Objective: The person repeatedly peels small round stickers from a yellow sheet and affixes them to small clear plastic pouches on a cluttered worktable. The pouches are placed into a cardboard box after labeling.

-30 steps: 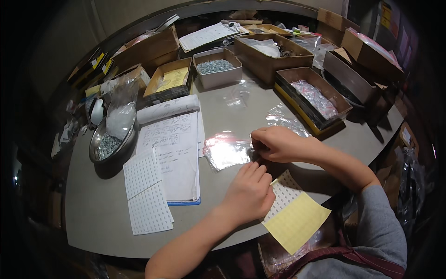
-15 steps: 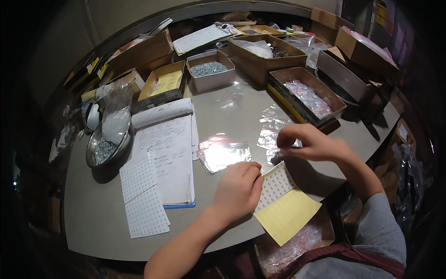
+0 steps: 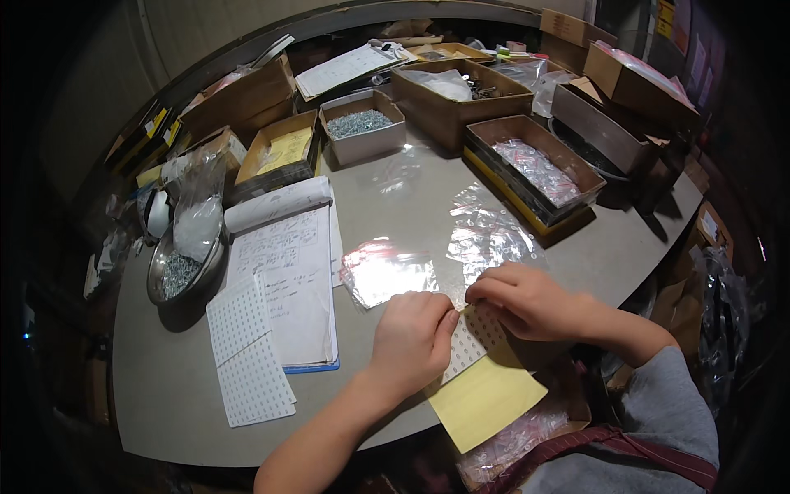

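Note:
A sheet of small printed stickers (image 3: 476, 336) hangs over the table's front edge, its lower part folded to show yellow backing paper (image 3: 485, 399). My left hand (image 3: 409, 336) is closed on the sheet's left upper side, thumb pressed along it. At the upper edge, my right hand (image 3: 527, 303) pinches the sheet with bent fingers; whether a single sticker is between the fingertips is hidden. Just beyond my right hand lie clear zip bags (image 3: 487, 230) in an overlapping row, small marks on them. A shiny stack of zip bags (image 3: 390, 276) rests beyond my left hand.
Left of my hands lie more sticker sheets (image 3: 251, 354) and a clipboard with written pages (image 3: 300, 321). A metal bowl (image 3: 216, 262) holds small screws. Boxes line the back, including a white box of screws (image 3: 381, 142) and a carton of filled bags (image 3: 485, 132). Below the edge sits another box (image 3: 578, 416).
My right hand has come down and left from above the bag row to the sticker sheet's upper edge. The sheet has shifted slightly left and down. The view has turned a little.

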Demonstrator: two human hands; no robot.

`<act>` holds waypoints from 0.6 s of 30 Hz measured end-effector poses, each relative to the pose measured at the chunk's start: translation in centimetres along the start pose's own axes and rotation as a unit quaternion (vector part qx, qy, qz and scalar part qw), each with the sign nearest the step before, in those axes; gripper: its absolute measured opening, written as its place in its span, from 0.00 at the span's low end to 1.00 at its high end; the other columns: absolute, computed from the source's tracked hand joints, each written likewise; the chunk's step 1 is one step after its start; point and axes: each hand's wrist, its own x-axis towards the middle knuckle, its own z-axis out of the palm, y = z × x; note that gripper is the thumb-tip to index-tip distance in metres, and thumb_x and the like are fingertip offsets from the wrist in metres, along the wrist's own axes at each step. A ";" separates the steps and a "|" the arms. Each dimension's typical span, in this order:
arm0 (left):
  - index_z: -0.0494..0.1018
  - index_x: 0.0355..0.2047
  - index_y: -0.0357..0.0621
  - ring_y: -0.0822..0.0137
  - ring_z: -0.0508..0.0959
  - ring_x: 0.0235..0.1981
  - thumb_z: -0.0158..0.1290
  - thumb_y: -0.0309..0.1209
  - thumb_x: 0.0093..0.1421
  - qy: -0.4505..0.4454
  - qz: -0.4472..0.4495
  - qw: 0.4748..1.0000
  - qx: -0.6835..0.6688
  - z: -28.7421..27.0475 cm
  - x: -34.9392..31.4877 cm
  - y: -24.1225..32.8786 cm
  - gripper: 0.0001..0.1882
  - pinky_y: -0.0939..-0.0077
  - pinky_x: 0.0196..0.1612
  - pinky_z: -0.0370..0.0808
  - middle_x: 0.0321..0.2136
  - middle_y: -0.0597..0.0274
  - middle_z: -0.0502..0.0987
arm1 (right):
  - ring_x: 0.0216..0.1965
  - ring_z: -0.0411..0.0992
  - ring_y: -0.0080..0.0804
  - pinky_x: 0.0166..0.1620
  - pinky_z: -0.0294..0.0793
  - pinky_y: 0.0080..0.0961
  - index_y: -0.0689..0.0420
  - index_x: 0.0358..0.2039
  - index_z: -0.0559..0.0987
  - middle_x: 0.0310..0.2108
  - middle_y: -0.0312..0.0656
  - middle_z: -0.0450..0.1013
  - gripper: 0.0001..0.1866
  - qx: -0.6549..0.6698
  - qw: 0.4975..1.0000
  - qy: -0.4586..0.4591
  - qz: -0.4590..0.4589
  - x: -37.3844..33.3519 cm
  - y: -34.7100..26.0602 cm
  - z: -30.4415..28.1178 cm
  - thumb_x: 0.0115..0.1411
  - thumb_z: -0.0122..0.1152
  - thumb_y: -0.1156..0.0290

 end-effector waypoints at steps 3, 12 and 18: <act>0.73 0.28 0.38 0.47 0.75 0.30 0.56 0.27 0.61 -0.006 -0.031 0.999 -0.014 0.0 0.0 0.1 0.07 0.54 0.38 0.70 0.25 0.51 0.75 | 0.47 0.76 0.42 0.51 0.74 0.35 0.59 0.46 0.78 0.43 0.44 0.76 0.17 -0.098 0.991 0.029 -0.083 0.4 -0.6 -0.3 0.54 0.67 0.77; 0.73 0.27 0.38 0.44 0.74 0.29 0.54 0.28 0.62 0.004 -0.089 0.996 0.010 -0.3 0.1 0.5 0.07 0.53 0.36 0.70 0.24 0.48 0.74 | 0.47 0.75 0.47 0.52 0.74 0.39 0.60 0.42 0.77 0.44 0.48 0.76 0.12 -0.083 0.991 0.094 -0.056 0.8 0.1 -0.7 0.56 0.65 0.77; 0.73 0.27 0.41 0.45 0.74 0.28 0.53 0.27 0.61 -0.016 0.011 0.997 0.071 -0.3 0.0 0.2 0.06 0.53 0.37 0.69 0.24 0.49 0.73 | 0.34 0.73 0.52 0.39 0.73 0.44 0.54 0.45 0.75 0.32 0.47 0.74 0.14 -0.020 1.000 -0.011 -0.004 -2.7 2.7 -0.8 0.57 0.63 0.77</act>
